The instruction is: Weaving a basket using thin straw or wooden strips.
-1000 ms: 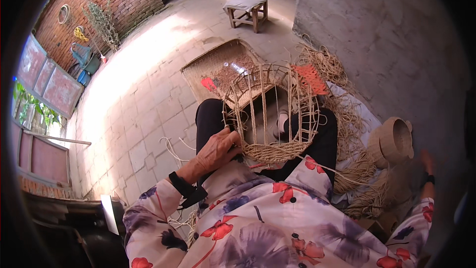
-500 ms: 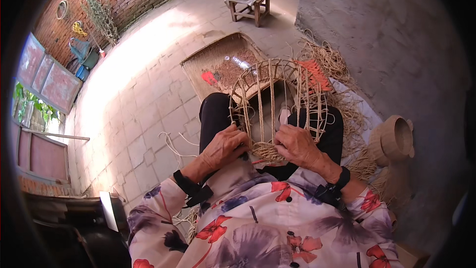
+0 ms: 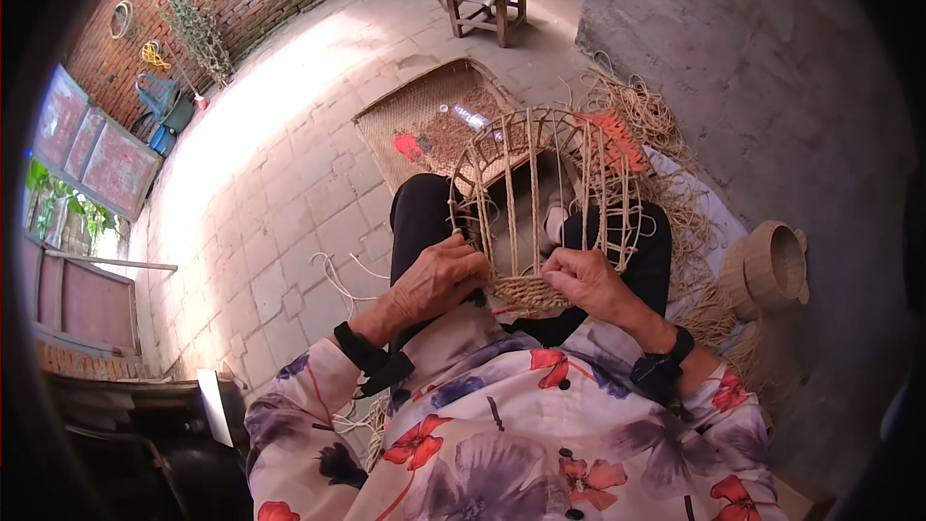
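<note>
Right hand [image 3: 584,275] has come back onto the half-woven basket frame [image 3: 545,198] on the lap; both hands now pinch strands at its woven base, left hand [image 3: 439,275] curled on the rim. Loose straw [image 3: 666,188] and a finished small basket [image 3: 772,265] lie right, flat woven tray [image 3: 434,116] ahead. Fingertips hidden behind the ribs

A wooden stool [image 3: 489,2] stands beyond a flat woven tray [image 3: 424,121].
</note>
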### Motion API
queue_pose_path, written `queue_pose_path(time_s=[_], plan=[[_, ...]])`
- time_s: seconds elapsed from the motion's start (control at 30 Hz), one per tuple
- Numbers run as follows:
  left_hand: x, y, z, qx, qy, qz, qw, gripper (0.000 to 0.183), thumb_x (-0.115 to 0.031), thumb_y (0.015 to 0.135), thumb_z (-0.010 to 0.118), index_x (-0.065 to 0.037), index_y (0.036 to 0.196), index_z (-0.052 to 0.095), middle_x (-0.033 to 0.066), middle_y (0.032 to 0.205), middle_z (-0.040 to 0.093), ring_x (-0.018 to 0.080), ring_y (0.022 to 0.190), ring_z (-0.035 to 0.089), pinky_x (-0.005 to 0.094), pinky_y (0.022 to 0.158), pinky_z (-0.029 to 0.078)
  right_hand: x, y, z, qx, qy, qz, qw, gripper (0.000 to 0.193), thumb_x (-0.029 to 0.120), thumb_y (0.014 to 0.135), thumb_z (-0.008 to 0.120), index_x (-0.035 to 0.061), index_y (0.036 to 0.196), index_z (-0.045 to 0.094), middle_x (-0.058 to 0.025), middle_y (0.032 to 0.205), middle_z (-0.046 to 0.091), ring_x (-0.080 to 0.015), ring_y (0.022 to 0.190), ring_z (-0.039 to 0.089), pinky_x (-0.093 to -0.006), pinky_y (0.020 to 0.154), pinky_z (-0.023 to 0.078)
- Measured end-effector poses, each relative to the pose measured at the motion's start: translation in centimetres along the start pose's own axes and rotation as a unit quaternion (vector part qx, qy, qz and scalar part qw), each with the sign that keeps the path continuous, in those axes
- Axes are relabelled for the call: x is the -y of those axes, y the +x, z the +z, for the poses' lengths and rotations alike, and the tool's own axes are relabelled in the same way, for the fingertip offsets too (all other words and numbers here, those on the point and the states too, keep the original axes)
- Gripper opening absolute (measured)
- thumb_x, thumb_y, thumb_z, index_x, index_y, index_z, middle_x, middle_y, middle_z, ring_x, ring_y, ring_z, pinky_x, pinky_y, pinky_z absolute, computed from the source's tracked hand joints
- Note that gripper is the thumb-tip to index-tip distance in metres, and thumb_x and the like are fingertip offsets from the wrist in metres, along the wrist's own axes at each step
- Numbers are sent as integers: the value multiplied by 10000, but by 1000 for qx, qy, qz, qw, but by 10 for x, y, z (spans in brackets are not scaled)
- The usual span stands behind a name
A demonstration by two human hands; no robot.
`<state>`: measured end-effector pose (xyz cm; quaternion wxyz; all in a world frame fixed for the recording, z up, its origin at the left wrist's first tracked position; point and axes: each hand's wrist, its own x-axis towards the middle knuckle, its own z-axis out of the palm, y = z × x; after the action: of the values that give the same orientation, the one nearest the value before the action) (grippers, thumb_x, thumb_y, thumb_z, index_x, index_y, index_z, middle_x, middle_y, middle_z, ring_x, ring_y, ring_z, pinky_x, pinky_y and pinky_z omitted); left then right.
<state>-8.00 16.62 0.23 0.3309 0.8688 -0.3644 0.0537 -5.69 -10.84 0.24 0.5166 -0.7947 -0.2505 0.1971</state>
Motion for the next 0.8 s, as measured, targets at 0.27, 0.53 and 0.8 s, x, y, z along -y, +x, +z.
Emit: queue_pose_path(time_s=[0.27,0.53,0.8], plan=[[1,2,1,-4,-17,1,1000,117,-29,779,686,-76,819,586,43,769,609,239,724,563,335,701,445,27,-13,32,132,-63,-176,974,143,31,821,562,-25,950,590,-206,665,581,-373,632,611,-422,605,494],[-7,5,-3,33,-19,-22,999,173,-71,716,719,-76,839,598,51,797,610,249,767,555,348,709,453,11,9,62,210,-219,-189,934,159,80,811,581,-23,922,534,-212,655,567,-409,651,615,-490,578,475],[-8,4,3,4,22,-21,1000,162,-91,707,692,-83,802,561,65,750,564,264,742,546,363,690,455,23,11,52,153,-165,-176,958,152,117,833,605,-4,922,586,-194,695,597,-393,679,626,-467,605,491]])
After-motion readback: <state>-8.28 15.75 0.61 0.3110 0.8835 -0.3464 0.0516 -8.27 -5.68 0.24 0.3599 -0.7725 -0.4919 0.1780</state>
